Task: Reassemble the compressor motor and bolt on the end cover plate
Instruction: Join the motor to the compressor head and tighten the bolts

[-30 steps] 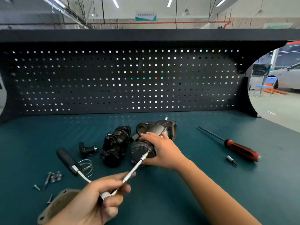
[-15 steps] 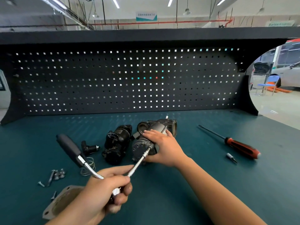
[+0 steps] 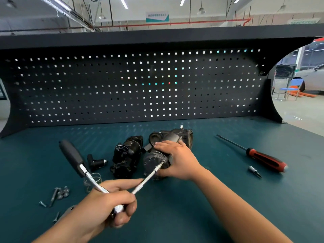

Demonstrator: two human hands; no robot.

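Evidently bolt-driving: right hand [image 3: 177, 160] curls over compressor motor [image 3: 155, 157] mid-bench, steadying it; left hand [image 3: 112, 202] grips ratchet [image 3: 71, 156] at its head, extension [image 3: 149, 176] seated on the end face. Spare bolts [image 3: 60, 192] lie left.

The ratchet [image 3: 72, 157] has swung upward (left hand [image 3: 105, 206] turning it).
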